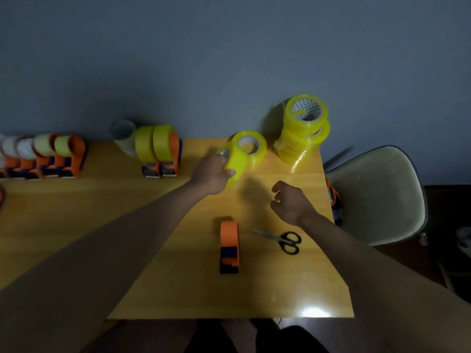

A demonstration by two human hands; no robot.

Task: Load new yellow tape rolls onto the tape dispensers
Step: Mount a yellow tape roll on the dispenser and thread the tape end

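Grey-blue wall backs a yellow wooden counter [76, 225]. Above it, the left hand [212, 174] grips a yellow tape roll [235, 161], fingers curled round its rim, and holds it just in front of a second yellow roll [251, 146] near the far edge. The right hand [289, 202] hovers over the counter with fingers loosely curled, holding nothing. An empty orange dispenser [229, 247] stands near the front, black scissors [283, 240] beside it. A stack of yellow rolls [303, 131] stands at the far right corner. Two loaded dispensers [160, 151] sit by the wall, with more dispensers [46, 156] lined up far left. A pale chair [377, 194] stands to the right.
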